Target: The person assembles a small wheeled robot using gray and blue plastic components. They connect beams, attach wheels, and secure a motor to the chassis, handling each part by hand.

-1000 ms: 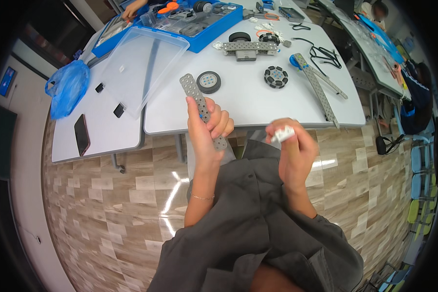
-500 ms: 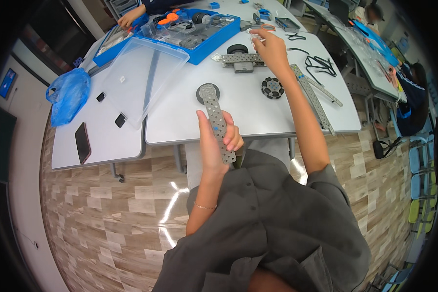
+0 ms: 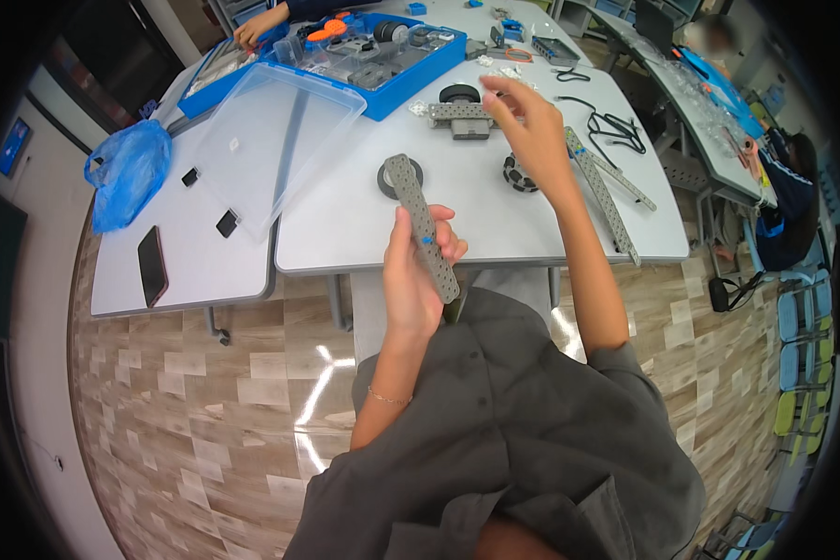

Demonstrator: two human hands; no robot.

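right hand (image 3: 530,131) now nearer over the white table (image 3: 345,224), grip loose; left hand (image 3: 415,275) grip around perforated strip (image 3: 423,227), wood-pattern floor (image 3: 205,420) below

Bright even overhead light, floor (image 3: 322,369) glare, heavy fisheye-dark rim.

The left hand (image 3: 418,271) was raised in front of the body, forearm upright, its fingers curled shut with the thumb on the near side, a thin bracelet at the wrist. The right arm was stretched far forward, nearly straight; the right hand (image 3: 529,126) was palm-down, wrist bent, its fingers loosely spread and bent downward, closed on nothing visible.
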